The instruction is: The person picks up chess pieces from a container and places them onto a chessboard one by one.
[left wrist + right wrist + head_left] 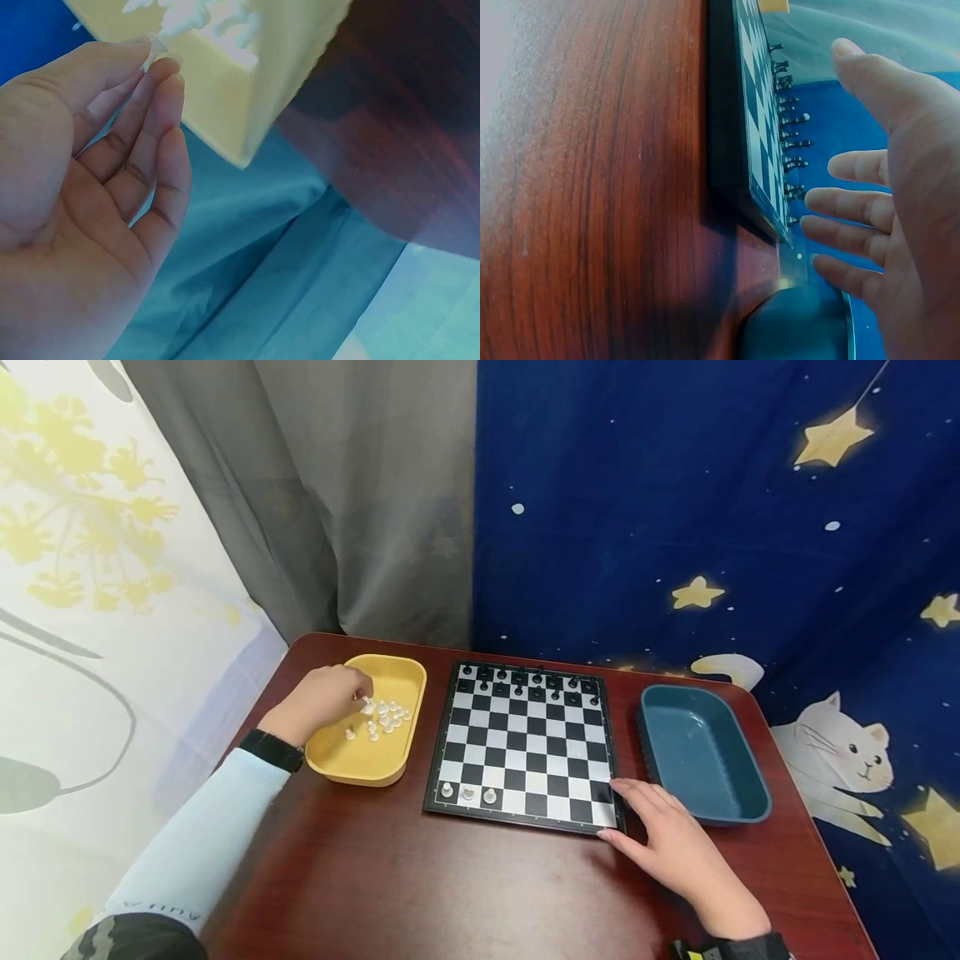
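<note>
My left hand (326, 697) reaches into the yellow tray (352, 768), where several white chess pieces (386, 717) lie loose. In the left wrist view, its thumb and fingertips pinch a white chess piece (156, 49), mostly covered by the fingers. My right hand (663, 831) is at the near right corner of the chessboard (525, 739), fingers straight and spread, fingertips right at the board's edge. Three white pieces (468, 792) stand on the board's nearest row at the left. Black pieces (519, 690) fill the two far rows.
A dark teal tray (705, 760) stands right of the board, close to my right hand. All of this is on a reddish-brown wooden table (450, 885). Behind the table hang a grey curtain (397, 527) and a blue star-patterned curtain (600, 527).
</note>
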The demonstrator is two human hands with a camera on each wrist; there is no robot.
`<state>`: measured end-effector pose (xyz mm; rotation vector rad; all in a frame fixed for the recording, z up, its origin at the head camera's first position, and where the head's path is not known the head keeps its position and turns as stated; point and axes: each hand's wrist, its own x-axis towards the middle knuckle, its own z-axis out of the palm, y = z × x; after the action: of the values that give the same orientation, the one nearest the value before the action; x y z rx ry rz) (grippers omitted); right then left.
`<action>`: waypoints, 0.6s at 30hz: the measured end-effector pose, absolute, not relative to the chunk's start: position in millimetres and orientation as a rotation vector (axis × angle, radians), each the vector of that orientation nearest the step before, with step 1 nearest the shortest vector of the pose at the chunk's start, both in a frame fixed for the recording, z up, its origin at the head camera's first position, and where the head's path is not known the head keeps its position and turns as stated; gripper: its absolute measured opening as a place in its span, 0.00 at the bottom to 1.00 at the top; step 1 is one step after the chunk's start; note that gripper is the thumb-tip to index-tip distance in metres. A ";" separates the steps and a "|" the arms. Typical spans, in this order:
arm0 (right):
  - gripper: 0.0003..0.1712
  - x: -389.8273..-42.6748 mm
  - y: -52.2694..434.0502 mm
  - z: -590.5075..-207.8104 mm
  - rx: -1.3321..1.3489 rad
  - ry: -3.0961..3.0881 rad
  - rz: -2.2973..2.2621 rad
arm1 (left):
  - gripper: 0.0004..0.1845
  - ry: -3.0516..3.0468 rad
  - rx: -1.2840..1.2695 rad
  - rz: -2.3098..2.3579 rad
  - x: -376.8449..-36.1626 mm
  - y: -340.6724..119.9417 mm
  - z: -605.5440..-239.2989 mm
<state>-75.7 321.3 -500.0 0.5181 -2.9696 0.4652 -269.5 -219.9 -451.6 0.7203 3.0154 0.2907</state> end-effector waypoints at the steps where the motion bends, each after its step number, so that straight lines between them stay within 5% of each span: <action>1: 0.44 -75.4 321.3 -500.3 0.517 -2.974 0.468 | 0.09 3.032 0.716 0.311 -267.2 -220.1 -448.4; 12: 0.43 -76.6 320.1 -498.6 0.527 -2.954 0.482 | 0.12 3.142 0.852 0.428 -238.1 -185.8 -419.8; 18: 0.43 -75.9 321.7 -500.6 0.539 -2.937 0.485 | 0.08 3.077 1.154 0.517 -219.6 -132.3 -422.2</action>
<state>-75.9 321.7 -500.6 0.5394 -2.9368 0.4846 -219.6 -132.3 -422.2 1.1544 3.0773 0.5173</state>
